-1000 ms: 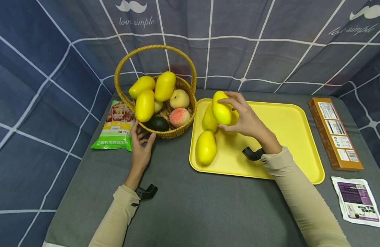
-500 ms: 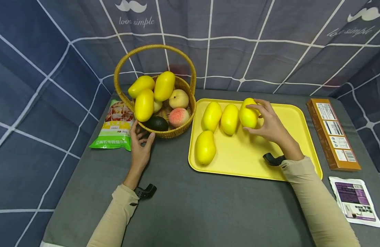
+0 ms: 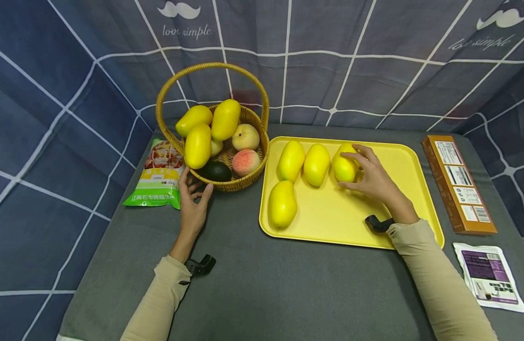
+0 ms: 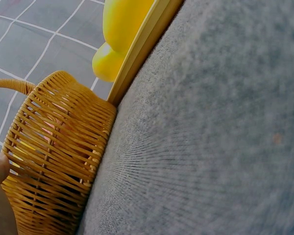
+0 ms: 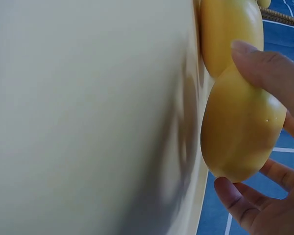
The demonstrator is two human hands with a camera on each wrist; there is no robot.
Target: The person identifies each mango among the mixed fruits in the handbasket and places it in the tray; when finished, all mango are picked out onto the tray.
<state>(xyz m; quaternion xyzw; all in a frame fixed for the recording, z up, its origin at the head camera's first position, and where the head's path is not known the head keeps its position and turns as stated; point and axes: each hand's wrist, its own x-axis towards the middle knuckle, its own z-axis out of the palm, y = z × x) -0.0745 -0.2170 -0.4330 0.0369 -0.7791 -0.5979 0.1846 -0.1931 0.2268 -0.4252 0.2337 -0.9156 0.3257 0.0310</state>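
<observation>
In the head view my right hand [image 3: 374,180] holds a yellow mango [image 3: 343,166] at the back of the yellow tray [image 3: 351,227]. In the right wrist view the thumb lies on one side of this mango [image 5: 242,127] and fingertips touch its lower end. To its left, a second mango [image 3: 316,165] and a third mango [image 3: 291,161] lie side by side, with another mango [image 3: 282,204] nearer the front. My left hand [image 3: 193,203] rests against the outer front left of the wicker basket [image 3: 262,163]; its digit touches the weave in the left wrist view.
Mangoes [image 3: 198,146], pale peaches [image 3: 246,137], a pink peach [image 3: 246,162] and an avocado [image 3: 215,171] sit in the basket. Left of it lies a green food bag [image 3: 157,182]. A brown box [image 3: 459,184] and a white-purple pouch [image 3: 490,277] lie at right.
My right hand has carried the mango rightward, then lowered it beside the other mangoes at the back of the tray. The left hand has stayed at the basket.
</observation>
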